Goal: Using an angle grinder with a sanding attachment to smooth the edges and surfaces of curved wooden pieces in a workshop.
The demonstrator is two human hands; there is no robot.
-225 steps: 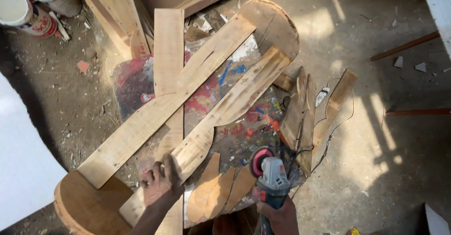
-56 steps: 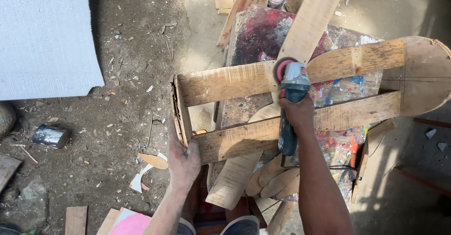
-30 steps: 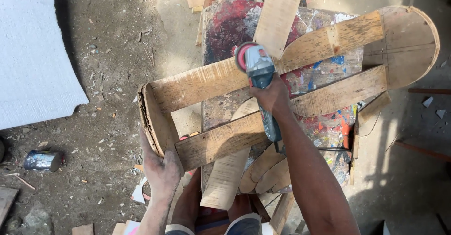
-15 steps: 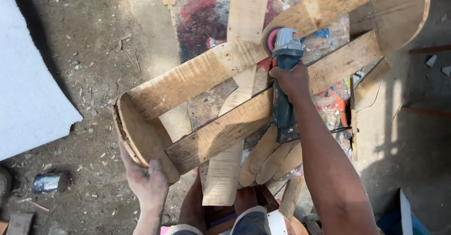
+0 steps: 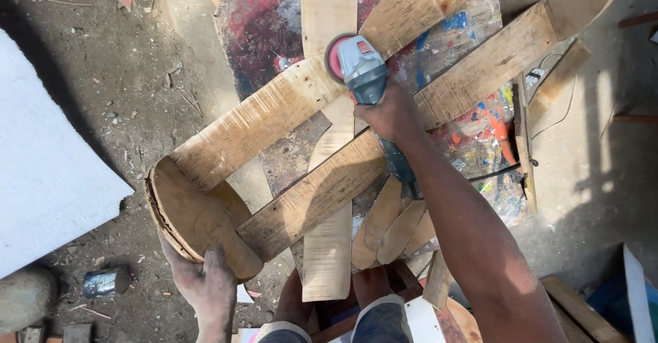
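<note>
Dirt floor (image 5: 103, 76), paint-splattered worktop (image 5: 473, 117) under a wooden frame. Right hand (image 5: 392, 113) fingers wrapped tight around the grey angle grinder (image 5: 363, 69); its red disc sits on the upper plank (image 5: 274, 120), just past the fingertips. Left hand (image 5: 202, 281) fingers curled over the edge of the rounded end board (image 5: 192, 213) at the frame's near-left corner. Lower plank (image 5: 384, 158) runs parallel between both hands. White sheet (image 5: 41, 185) and a small can (image 5: 103, 283) lie left on the floor.

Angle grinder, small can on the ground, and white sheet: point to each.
angle grinder (image 5: 363, 65), head view, grey gear head.
small can (image 5: 104, 282), head view, its side.
white sheet (image 5: 48, 172), head view, flat face.
</note>
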